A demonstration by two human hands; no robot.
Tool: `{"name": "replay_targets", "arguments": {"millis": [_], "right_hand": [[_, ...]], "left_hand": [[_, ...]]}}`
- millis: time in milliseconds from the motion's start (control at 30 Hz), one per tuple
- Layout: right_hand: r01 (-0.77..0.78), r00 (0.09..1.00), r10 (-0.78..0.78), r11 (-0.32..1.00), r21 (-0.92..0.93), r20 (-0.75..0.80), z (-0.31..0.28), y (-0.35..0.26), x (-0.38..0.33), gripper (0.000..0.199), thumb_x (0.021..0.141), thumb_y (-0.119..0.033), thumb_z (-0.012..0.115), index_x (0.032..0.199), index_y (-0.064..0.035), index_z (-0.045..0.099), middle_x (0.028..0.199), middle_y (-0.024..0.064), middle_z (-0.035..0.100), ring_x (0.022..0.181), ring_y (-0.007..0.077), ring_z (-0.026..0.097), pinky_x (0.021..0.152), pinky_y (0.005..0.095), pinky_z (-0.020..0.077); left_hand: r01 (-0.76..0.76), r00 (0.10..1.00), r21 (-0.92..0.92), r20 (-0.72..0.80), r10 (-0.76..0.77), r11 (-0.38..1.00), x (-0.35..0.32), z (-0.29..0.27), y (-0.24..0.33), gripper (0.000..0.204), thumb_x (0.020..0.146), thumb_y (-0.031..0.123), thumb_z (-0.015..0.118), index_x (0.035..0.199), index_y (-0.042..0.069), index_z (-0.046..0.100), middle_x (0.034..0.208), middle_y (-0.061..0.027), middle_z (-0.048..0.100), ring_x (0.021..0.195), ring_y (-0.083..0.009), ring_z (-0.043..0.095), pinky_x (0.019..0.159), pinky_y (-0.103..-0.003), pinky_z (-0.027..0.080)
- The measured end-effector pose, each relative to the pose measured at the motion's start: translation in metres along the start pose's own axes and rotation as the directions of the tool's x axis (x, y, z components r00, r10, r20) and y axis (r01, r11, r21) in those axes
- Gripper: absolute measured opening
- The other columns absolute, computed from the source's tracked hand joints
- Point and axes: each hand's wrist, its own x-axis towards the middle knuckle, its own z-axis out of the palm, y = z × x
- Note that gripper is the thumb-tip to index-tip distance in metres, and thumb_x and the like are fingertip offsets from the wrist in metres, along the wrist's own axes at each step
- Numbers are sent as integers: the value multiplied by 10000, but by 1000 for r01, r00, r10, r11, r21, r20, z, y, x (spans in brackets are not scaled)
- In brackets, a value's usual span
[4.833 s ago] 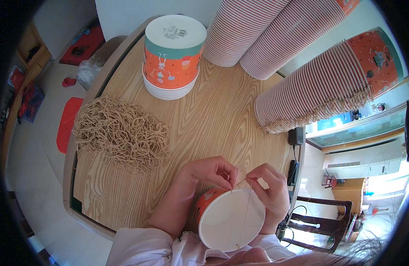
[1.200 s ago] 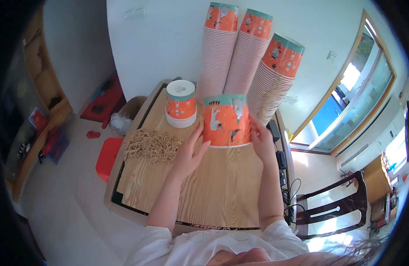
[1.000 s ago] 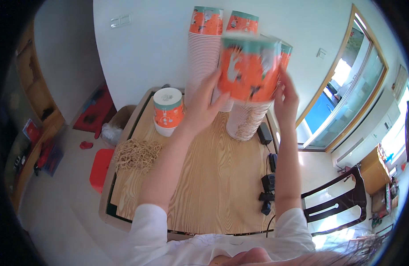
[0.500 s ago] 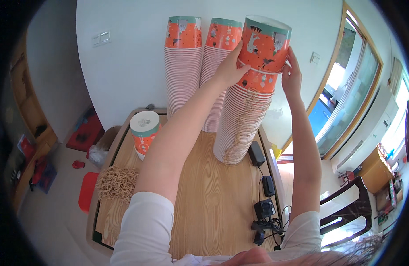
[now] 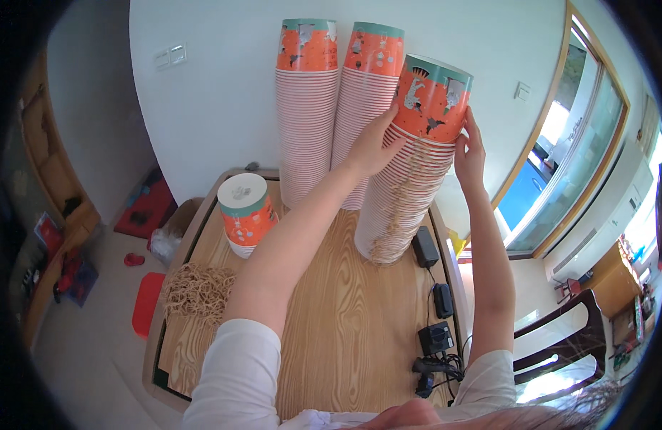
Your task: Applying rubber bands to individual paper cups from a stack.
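Both the left hand [image 5: 372, 147] and the right hand [image 5: 471, 152] are clamped on the orange paper cup [image 5: 432, 99] topping the nearest of 3 tall cup stacks [image 5: 402, 201] on the wooden bench [image 5: 345, 301], well apart from a separate cup [image 5: 246, 213] and rubber bands [image 5: 199, 292].

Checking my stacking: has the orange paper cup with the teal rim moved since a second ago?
Yes. The orange paper cup with the teal rim went up from the wooden table onto the rightmost tall cup stack, held between both hands.
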Motion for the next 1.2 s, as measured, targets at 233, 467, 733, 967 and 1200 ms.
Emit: {"name": "replay_targets", "arguments": {"millis": [233,467,733,967,1200], "right_hand": [[63,956,-16,987,151,-293,9,-63,-24,443,829,96,473,1253,-29,505,1230,105,537,1114,221,538,907,339,459],[-103,924,-87,881,461,373,143,-149,-137,267,825,63,555,1077,-22,577,968,87,592,913,189,584,799,293,473],[-913,368,417,333,236,831,340,-99,-277,156,906,-95,579,1055,-71,618,821,-11,596,705,94,569,629,236,469],[-984,160,487,5,180,859,346,-103,-271,103,905,-134,606,961,-49,613,771,4,585,646,97,542,548,233,451],[-981,91,469,-108,160,879,344,-98,-254,86,892,-178,620,872,-95,615,732,-8,569,610,100,512,492,237,398]], "left_hand": [[32,981,253,-192,18,967,-52,-113,-8,471,818,99,635,1262,17,500,1229,-179,554,1166,-345,505,1015,-412,383],[616,664,265,-682,-308,742,-179,-264,-80,271,848,81,587,1118,64,584,1045,-124,636,966,-240,615,820,-361,488],[953,299,91,-424,-855,288,-331,-265,-192,164,855,135,556,903,22,665,898,-157,685,855,-259,666,785,-377,512],[980,81,-139,-386,-919,145,-324,-261,-181,171,820,85,597,685,-20,607,617,-109,610,493,-187,594,378,-323,412],[934,46,-332,-259,-965,134,-299,-268,-164,139,824,112,644,750,1,606,633,-56,559,478,-143,483,398,-291,348]]}}
